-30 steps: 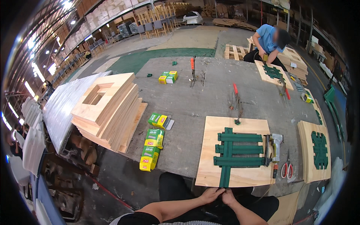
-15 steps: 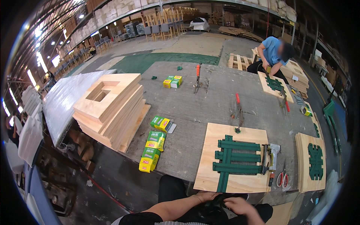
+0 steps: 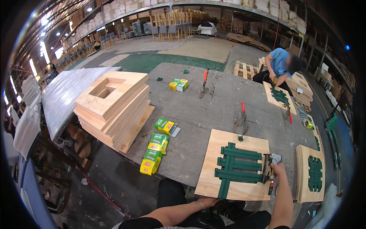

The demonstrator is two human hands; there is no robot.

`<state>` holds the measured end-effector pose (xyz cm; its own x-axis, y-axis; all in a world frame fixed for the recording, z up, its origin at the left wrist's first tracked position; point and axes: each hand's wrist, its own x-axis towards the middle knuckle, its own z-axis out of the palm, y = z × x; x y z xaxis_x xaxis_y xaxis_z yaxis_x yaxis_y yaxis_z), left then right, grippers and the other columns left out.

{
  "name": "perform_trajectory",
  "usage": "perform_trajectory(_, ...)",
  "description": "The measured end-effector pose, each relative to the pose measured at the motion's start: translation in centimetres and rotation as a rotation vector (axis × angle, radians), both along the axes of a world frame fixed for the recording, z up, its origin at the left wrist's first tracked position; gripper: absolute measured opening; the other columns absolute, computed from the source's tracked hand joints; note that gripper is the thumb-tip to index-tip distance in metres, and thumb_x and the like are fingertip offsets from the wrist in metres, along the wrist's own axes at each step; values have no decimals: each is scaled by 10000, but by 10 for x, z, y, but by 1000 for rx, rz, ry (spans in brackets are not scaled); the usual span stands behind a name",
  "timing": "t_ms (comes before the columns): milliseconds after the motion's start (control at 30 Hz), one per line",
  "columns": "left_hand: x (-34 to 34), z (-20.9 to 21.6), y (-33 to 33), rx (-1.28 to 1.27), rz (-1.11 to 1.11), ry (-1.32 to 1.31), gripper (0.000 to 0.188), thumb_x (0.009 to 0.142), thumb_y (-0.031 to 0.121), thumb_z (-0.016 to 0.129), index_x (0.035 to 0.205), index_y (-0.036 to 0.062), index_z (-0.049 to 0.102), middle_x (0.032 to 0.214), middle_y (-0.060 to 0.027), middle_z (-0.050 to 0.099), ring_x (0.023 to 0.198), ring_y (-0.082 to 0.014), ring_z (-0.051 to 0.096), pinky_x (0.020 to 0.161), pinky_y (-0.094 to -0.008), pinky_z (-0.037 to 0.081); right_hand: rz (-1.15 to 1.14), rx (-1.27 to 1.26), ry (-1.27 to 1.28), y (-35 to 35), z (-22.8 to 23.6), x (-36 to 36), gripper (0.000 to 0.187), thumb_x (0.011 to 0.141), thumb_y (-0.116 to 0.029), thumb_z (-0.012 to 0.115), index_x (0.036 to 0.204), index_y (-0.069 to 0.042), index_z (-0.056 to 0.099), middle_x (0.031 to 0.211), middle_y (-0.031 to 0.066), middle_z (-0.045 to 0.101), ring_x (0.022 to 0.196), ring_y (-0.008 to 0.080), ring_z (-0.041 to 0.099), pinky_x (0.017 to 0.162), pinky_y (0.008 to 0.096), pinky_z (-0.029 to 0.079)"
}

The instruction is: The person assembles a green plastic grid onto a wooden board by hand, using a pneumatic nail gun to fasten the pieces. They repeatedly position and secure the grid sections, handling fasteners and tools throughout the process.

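Green webbing straps point(image 3: 240, 166) lie crossed on a square plywood board point(image 3: 206, 168) at the table's front edge. One strap runs towards me over that edge. There my left hand point(image 3: 207, 202) is closed at the strap's end, fingers partly hidden by the board's edge. At the board's right side my right hand point(image 3: 279, 170) wraps round the grip of a staple gun point(image 3: 275, 158), which lies beside the ends of the cross straps.
Stapled-size yellow-green boxes point(image 3: 159, 142) and a stack of cut-out plywood frames point(image 3: 114, 114) stand left. Red-handled clamps point(image 3: 243, 108) sit beyond the board. More strapped boards point(image 3: 301, 171) are stacked right. A person in blue point(image 3: 280, 63) works at the far right corner.
My right hand has moved from my lap up to the right and taken hold of the staple gun. My left hand stays at the board's front edge. The view has shifted slightly.
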<state>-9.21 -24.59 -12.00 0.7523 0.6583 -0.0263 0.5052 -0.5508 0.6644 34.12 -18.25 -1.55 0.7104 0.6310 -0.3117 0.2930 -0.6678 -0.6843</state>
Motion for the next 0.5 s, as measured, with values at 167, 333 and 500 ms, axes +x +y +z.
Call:
perform_trajectory(167,10,-3,-3,-186,-19,-18,532,1072,484,440,1487,158,510,1533,-137,508,1400,-362,473,1154,-465,393,-28,128,353,-8,18,19,347,840,-58,782,1129,74,643,1004,161,722,854,312,721,715,481,563)
perform_trajectory(333,-2,-7,-2,-61,28,-72,532,1077,476,432,1490,149,503,1550,-125,493,1420,-349,456,1175,-451,376,-5,328,394,-9,29,-18,329,780,32,764,1087,11,645,939,126,703,719,252,687,581,406,544)
perform_trajectory(500,-1,-27,4,57,-29,23,618,1100,500,334,1498,43,456,1592,-144,438,1455,-316,416,1222,-417,329,-42,598,437,-42,91,-56,247,860,-102,779,1053,-77,629,751,18,620,568,151,601,487,325,493)
